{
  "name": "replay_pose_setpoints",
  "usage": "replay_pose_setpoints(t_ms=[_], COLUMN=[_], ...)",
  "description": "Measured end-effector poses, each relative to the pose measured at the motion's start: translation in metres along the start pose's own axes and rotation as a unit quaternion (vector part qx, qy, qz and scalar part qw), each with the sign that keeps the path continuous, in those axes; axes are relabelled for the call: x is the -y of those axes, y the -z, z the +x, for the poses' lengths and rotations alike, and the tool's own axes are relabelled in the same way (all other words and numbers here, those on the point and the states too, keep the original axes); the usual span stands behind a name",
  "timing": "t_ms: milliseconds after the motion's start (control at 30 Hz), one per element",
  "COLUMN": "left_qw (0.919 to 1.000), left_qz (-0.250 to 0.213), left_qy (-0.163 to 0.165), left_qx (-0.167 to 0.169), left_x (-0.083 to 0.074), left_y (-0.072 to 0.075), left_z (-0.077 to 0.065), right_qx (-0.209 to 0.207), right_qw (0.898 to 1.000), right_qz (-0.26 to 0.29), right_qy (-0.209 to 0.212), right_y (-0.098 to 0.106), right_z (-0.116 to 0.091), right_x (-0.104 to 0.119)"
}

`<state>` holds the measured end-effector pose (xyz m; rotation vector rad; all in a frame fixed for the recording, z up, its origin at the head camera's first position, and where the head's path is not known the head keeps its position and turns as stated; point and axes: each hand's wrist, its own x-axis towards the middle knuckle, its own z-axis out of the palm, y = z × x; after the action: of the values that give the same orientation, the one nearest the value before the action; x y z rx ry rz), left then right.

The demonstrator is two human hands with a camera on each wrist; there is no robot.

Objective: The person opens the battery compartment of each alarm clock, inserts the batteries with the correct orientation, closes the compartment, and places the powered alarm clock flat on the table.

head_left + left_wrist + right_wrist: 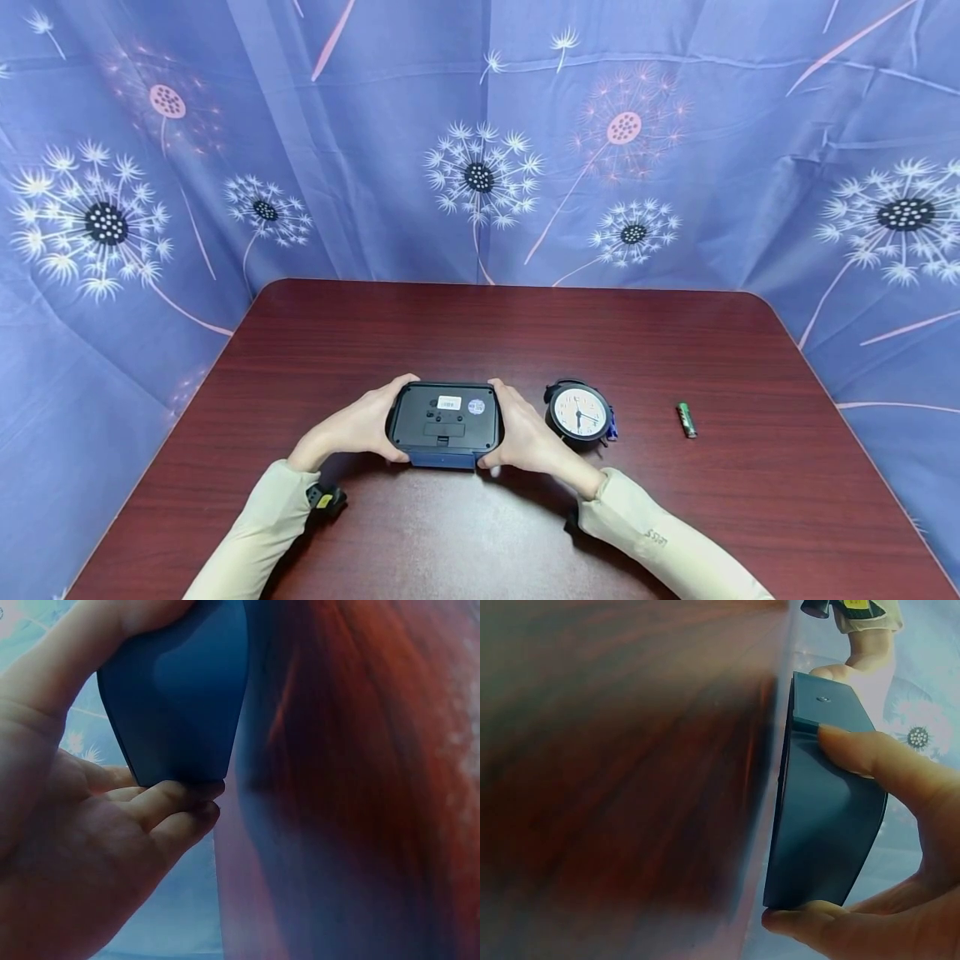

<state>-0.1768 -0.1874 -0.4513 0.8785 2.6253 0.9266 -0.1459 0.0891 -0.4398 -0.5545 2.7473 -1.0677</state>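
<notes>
A black box-shaped electronic device (446, 417) is held between both hands near the middle of the table. Its back faces the head camera, showing labels, small buttons and a battery cover (444, 430); the front is hidden. My left hand (369, 423) grips one end, with the thumb on one edge and fingertips on the opposite edge. At the other end, my right hand (522, 432) grips the device the same way. The left wrist view shows a smooth dark end face (180, 697) between thumb and fingers. In the right wrist view, the device's other end (825, 817) appears.
A round black alarm clock (579, 412) with a white dial stands just right of my right hand. Partly behind it is a small blue object (612, 425). Farther right a green battery (686, 420) lies on the dark red wooden table (750, 500). A blue flowered curtain (375, 167) hangs behind.
</notes>
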Motion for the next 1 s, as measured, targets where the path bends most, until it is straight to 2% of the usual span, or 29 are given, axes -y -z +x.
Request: replay_pose_setpoints(t_ms=[700, 1000], left_qw=[0.9999, 0.9999], left_qz=[0.012, 0.014], left_qy=[0.006, 0.008], left_qx=[-0.001, -0.005], left_x=[-0.0028, -0.0034], left_y=[-0.0019, -0.0043], left_z=[-0.0005, -0.0006], right_qx=[-0.002, -0.002], right_qw=[1.000, 1.000], right_qz=[-0.001, -0.005], right_qy=[0.002, 0.015], right_y=[-0.0016, -0.0023], right_z=[-0.0012, -0.0010], right_x=[0.0013, -0.0003])
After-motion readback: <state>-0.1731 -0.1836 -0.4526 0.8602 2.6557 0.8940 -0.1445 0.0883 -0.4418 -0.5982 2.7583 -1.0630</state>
